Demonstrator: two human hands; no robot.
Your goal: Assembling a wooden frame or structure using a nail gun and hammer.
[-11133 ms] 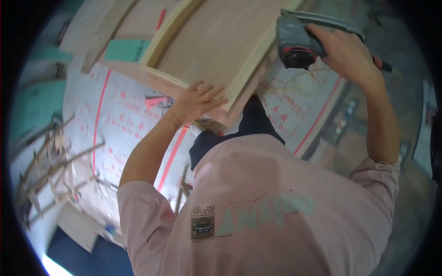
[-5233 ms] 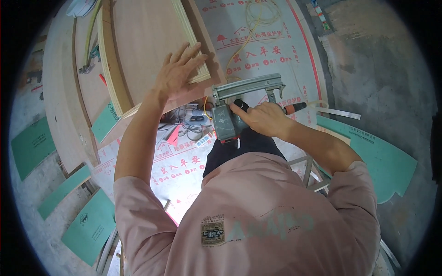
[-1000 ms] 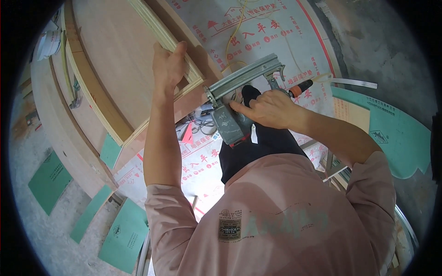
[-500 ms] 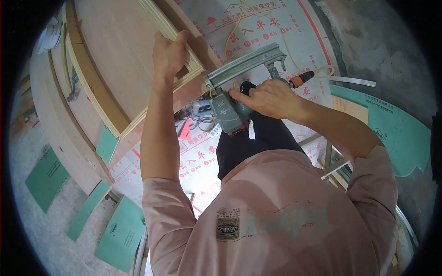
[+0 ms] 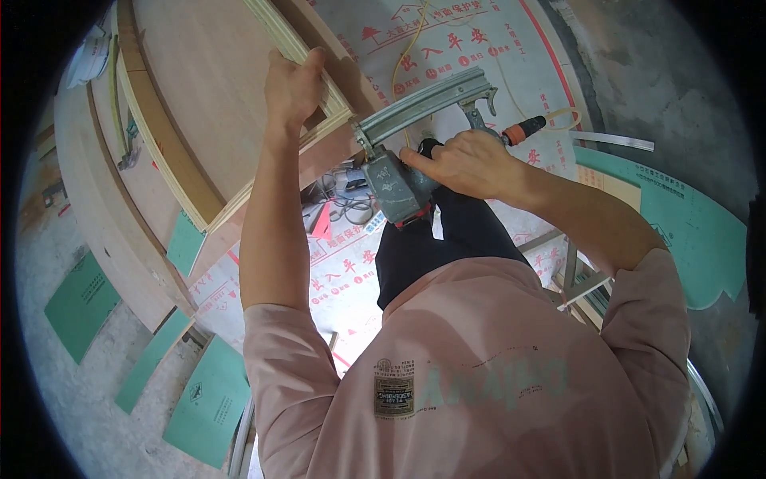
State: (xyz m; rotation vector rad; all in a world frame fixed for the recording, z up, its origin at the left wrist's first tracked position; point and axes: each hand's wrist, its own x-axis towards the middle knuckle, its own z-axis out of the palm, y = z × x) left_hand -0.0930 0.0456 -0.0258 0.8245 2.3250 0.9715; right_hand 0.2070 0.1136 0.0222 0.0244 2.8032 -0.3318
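Observation:
My right hand (image 5: 463, 164) grips a grey pneumatic nail gun (image 5: 396, 188), its fingers wrapped round the handle. The gun's nose meets, or nearly meets, the near right corner of a wooden frame. An orange and black air hose coupling (image 5: 524, 130) sticks out at the gun's right end. My left hand (image 5: 294, 89) is closed over a plywood strip (image 5: 331, 102) along the frame's right side, thumb on top. The frame stands on a large plywood panel (image 5: 215, 72), and a curved strip (image 5: 163, 132) forms its left side.
Green boards (image 5: 207, 403) lie on the concrete floor at lower left, and a larger green sheet (image 5: 694, 227) at right. Printed protective sheeting (image 5: 471, 60) covers the floor ahead. Cables and tools (image 5: 349, 195) lie beneath the panel's edge. A yellow hose (image 5: 396, 68) runs across the sheeting.
Almost nothing differs. The nail gun and my right hand have shifted very slightly upward in the view, while my left hand keeps its hold on the strip.

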